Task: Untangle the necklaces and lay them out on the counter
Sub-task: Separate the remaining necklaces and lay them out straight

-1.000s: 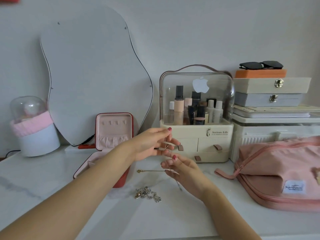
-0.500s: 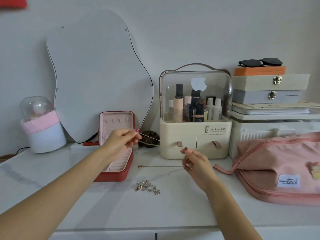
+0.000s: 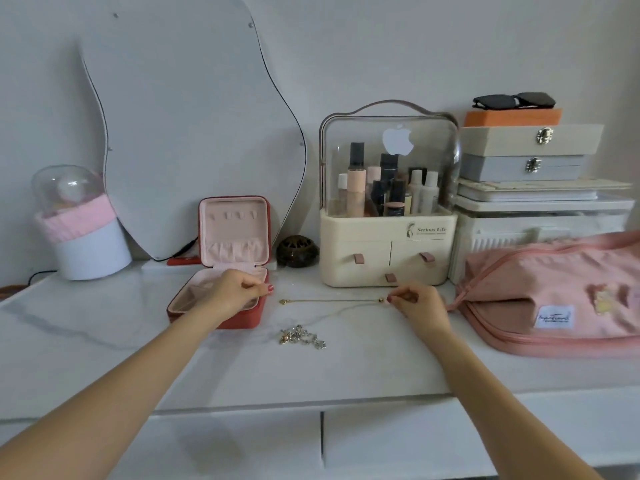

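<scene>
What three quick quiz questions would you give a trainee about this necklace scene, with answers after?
1. True or false: the gold chain lies stretched out on the counter.
2. Which hand pinches an end of that chain? A) the left hand B) the right hand
3. Fill in: the tangled pile of jewellery sits nearer the person than the ____ chain.

Key: 1 true; 2 B; 3 gold.
</scene>
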